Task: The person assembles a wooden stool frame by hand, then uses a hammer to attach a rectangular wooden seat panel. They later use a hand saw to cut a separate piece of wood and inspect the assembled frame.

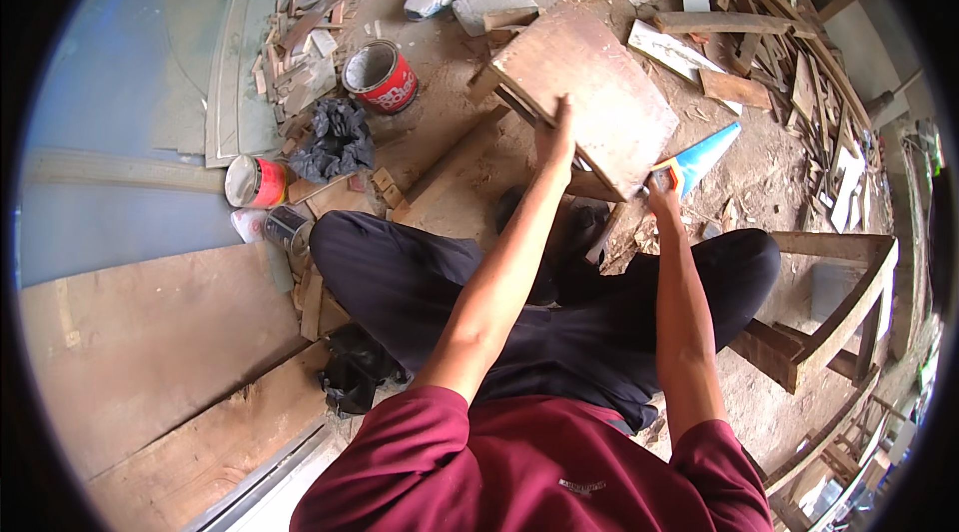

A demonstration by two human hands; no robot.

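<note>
A broad wooden panel (589,72) with frame pieces under its near-left edge is tilted in front of my knees. My left hand (557,140) grips that near-left edge, its fingertips up against the face. A handsaw (707,157) with a blue blade and an orange handle is in my right hand (663,194), closed round the handle. Its blade points away to the right, beside the panel's right corner. Whether the blade touches the panel, I cannot tell. My feet are partly hidden below the panel.
A red tin (382,77), crumpled black plastic (335,139) and a second tin (256,181) stand to the left. Wood offcuts (734,22) heap up at the far right. A wooden frame (844,307) lies by my right knee, a large board (150,332) at the lower left.
</note>
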